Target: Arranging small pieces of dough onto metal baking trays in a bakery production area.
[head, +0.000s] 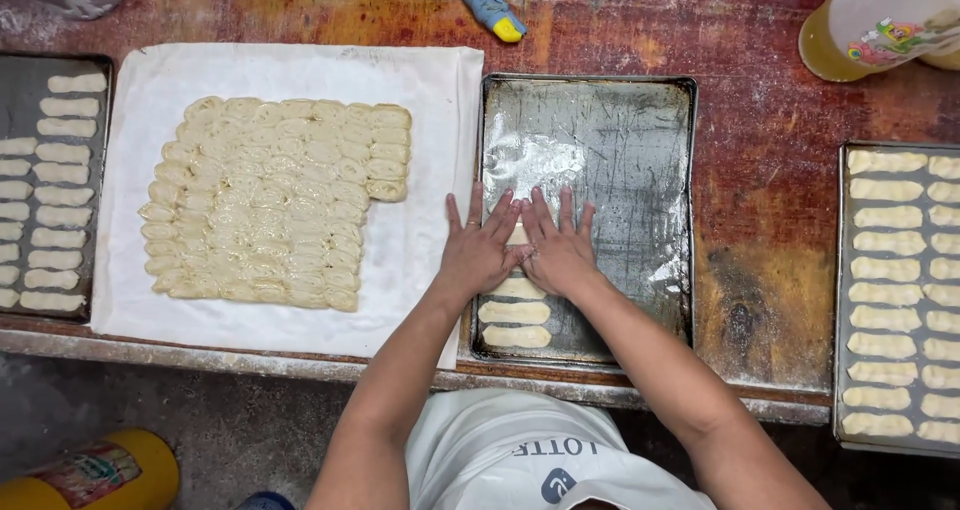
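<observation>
Two flat hands, left hand (478, 253) and right hand (557, 250), fingers spread, are pressed on a dough piece (516, 236) in the greased tray (620, 140); uneven pressure could leave it misshapen.

Both hands (520, 250) press dough (517, 236) (on tray (640, 150)).

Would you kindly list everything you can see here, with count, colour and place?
middle tray: one, grey metal, greased, centre
dough pieces: three in plain view, pale, near left corner of that tray; another under the hands
dough block: one, many pale pieces packed together, on the cloth
cloth: one, white, left of centre
side trays: two, dark, rows of dough, far left and far right
bottle: one, yellowish, top right
table: one, worn red-brown
left hand: flat on dough
right hand: flat on dough
</observation>
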